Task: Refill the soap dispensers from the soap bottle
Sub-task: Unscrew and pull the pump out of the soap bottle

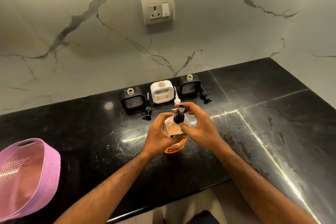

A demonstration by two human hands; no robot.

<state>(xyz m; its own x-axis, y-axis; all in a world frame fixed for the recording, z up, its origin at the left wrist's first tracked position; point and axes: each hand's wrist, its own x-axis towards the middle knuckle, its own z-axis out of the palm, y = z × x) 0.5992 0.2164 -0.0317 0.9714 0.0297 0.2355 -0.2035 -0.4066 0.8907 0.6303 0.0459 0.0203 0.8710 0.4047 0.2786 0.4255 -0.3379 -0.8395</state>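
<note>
A clear soap bottle (175, 143) with an orange label stands on the black counter (91, 132). My left hand (157, 134) grips its body. My right hand (197, 125) holds the bottle's black pump top (179, 114) at the neck. Against the wall stand three dispensers with their necks uncovered: a black one (133, 99) on the left, a white one (161, 92) in the middle, a black one (189, 85) on the right. A removed pump lies beside each: black (147, 110), white (176, 99), black (205, 96).
A pink perforated basket (27, 174) sits at the counter's front left edge. A wall socket (157, 9) is set in the marble wall above the dispensers. The counter's front edge runs diagonally under my forearms.
</note>
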